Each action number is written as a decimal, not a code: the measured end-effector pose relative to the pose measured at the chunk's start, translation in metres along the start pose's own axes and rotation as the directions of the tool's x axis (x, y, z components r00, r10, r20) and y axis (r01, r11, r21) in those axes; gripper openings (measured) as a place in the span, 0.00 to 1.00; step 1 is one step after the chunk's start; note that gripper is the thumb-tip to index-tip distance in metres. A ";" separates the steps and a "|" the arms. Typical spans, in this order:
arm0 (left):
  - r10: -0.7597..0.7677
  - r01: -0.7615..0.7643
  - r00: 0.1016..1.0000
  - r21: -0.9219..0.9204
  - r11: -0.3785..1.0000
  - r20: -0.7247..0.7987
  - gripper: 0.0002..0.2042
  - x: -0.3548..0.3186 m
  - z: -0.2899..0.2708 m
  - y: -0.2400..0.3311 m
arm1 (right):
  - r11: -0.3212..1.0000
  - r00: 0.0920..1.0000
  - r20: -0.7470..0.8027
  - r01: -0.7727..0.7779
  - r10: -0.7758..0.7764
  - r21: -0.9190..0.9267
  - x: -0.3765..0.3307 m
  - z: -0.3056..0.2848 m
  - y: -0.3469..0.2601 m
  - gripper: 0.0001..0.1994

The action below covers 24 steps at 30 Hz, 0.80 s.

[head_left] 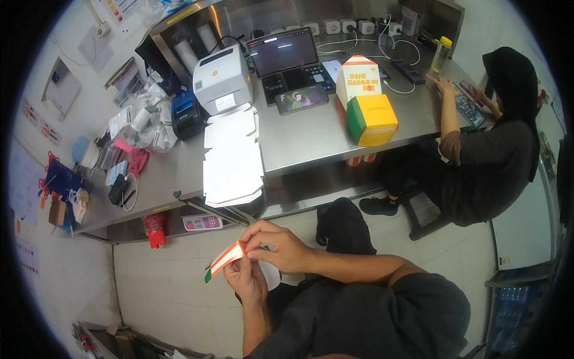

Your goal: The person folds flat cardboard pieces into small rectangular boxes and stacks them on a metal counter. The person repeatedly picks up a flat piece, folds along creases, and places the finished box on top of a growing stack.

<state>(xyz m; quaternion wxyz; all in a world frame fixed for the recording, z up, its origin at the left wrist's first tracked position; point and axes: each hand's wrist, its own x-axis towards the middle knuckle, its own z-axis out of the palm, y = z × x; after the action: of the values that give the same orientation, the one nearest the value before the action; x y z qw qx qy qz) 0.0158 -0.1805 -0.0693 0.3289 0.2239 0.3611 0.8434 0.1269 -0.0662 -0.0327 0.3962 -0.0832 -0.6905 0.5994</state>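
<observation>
Head cam: L grip (248, 283) closed on a small card carton (226, 259), white w/ red-orange trim & green end, held up in front of the torso, off the table (293, 134). R grip (276, 248) closed too, fingertips pinching the carton's R end. Flat white blanks (232, 170) pile at table's front edge, printer (222, 79) just behind. Laptop (285, 57) & phone (303, 100) sit mid-table; yellow-green box (373, 119) stands R of them. Co-worker (491, 143) sits far R.
</observation>
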 end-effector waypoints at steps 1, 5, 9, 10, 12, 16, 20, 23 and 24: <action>-0.009 0.009 1.000 -0.007 1.000 0.002 0.13 -0.001 0.000 -0.001 | 1.000 1.000 0.011 -0.026 0.026 -0.013 -0.001 -0.001 0.001 0.06; -0.032 0.031 0.999 -0.049 0.998 -0.012 0.12 -0.002 -0.003 -0.003 | 0.992 0.989 0.082 -0.122 0.122 -0.010 -0.005 -0.004 0.007 0.07; -0.045 0.045 0.997 -0.007 0.999 -0.067 0.12 -0.006 -0.005 -0.007 | 0.994 0.991 0.080 -0.109 0.111 -0.027 -0.011 -0.003 0.011 0.06; -0.049 0.050 0.997 0.007 0.999 -0.067 0.12 -0.008 -0.004 -0.008 | 0.994 0.992 0.070 -0.105 0.108 -0.037 -0.012 -0.002 0.012 0.06; -0.053 0.054 0.997 0.020 0.998 -0.050 0.12 -0.011 -0.003 -0.009 | 0.990 0.990 0.045 -0.130 0.133 -0.058 -0.014 0.003 0.015 0.06; -0.101 0.103 0.991 0.021 0.994 -0.087 0.10 -0.014 -0.005 -0.011 | 0.986 0.993 -0.021 -0.118 0.117 -0.118 -0.017 0.009 0.024 0.07; -0.153 0.153 0.985 -0.010 0.988 -0.084 0.11 -0.018 -0.020 -0.017 | 0.954 0.976 -0.038 -0.217 0.214 -0.205 -0.023 0.006 0.035 0.12; -0.148 0.159 0.986 0.207 0.965 -0.070 0.10 -0.024 -0.037 -0.023 | 0.962 0.985 0.029 -0.161 0.171 -0.221 -0.029 -0.002 0.045 0.17; -0.137 0.150 0.988 0.317 0.936 -0.065 0.10 -0.025 -0.042 -0.025 | 0.955 0.956 0.072 -0.276 0.285 -0.107 -0.031 -0.008 0.048 0.17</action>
<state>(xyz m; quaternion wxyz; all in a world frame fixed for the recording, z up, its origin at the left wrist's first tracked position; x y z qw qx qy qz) 0.0170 -0.2051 -0.1187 0.3412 0.2299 0.5156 0.7516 0.1351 -0.0654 -0.0899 0.2722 -0.1732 -0.7163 0.6187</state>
